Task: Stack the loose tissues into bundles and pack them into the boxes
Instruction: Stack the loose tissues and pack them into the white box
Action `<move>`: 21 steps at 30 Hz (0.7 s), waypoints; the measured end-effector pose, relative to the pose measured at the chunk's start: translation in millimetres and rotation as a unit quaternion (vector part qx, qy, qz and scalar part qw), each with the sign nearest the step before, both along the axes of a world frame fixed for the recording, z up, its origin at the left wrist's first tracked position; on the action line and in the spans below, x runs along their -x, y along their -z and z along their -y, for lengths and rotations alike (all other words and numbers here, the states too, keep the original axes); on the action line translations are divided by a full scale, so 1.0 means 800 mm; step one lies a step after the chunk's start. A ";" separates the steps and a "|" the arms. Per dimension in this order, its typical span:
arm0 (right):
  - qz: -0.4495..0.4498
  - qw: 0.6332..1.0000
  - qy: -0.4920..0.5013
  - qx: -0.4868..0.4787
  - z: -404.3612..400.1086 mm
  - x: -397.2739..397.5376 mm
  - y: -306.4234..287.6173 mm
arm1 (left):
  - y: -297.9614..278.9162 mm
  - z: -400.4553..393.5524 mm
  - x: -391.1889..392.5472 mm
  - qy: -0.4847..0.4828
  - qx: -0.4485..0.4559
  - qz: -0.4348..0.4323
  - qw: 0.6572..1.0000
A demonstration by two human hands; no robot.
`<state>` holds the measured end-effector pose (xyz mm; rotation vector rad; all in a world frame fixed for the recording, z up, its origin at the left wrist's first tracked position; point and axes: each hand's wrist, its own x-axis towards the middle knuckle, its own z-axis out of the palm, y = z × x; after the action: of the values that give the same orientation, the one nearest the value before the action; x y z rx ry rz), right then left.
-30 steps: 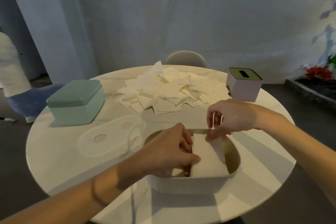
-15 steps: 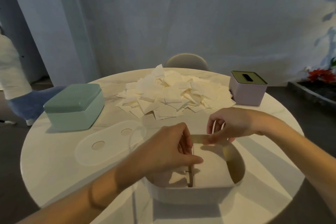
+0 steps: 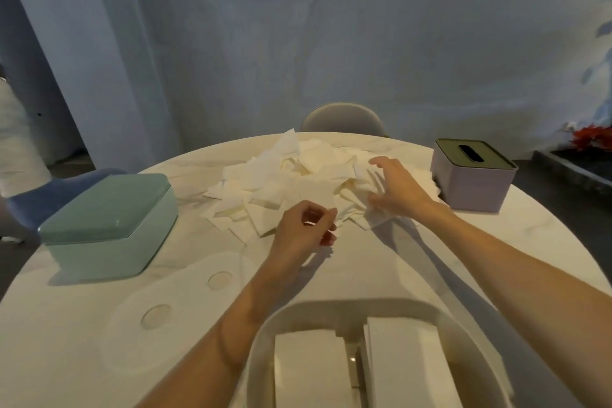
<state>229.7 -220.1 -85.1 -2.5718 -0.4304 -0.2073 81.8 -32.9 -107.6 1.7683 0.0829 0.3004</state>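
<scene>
Your right hand (image 3: 394, 189) lay spread on the loose tissues (image 3: 298, 182) mid-desk; your left hand (image 3: 306, 230) hovered half-curled, holding nothing (apparently). You needed to square each bundle before the near box (image 3: 265, 334).

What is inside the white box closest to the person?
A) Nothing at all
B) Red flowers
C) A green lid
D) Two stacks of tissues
D: the open white box holds two neat tissue stacks side by side, one left and one right, while the loose tissue pile lies farther back on the table.
</scene>
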 end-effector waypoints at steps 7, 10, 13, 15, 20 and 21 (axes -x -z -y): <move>0.069 0.990 -0.122 0.027 -0.021 -0.049 0.003 | 0.025 -0.003 -0.021 -0.009 -0.007 0.067 0.998; 0.093 0.991 -0.083 0.055 -0.023 -0.054 0.004 | 0.026 -0.004 -0.020 -0.008 -0.007 0.065 0.998; 0.133 0.988 -0.057 -0.063 -0.019 -0.043 -0.003 | 0.026 -0.005 -0.020 -0.004 0.015 0.062 0.998; 0.165 0.974 -0.049 -0.147 -0.018 -0.029 -0.018 | 0.025 -0.007 -0.020 -0.006 0.041 0.060 0.997; 0.068 0.973 -0.072 -0.208 -0.012 0.033 -0.039 | 0.016 -0.006 -0.019 -0.034 0.163 0.033 0.986; 0.022 0.968 -0.094 -0.233 -0.010 0.046 -0.038 | 0.014 -0.008 -0.019 -0.036 0.189 0.024 0.981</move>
<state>192.9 -212.0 -54.7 -2.0567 -0.5641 -0.2630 96.8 -26.4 -118.6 1.3812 0.1595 0.3543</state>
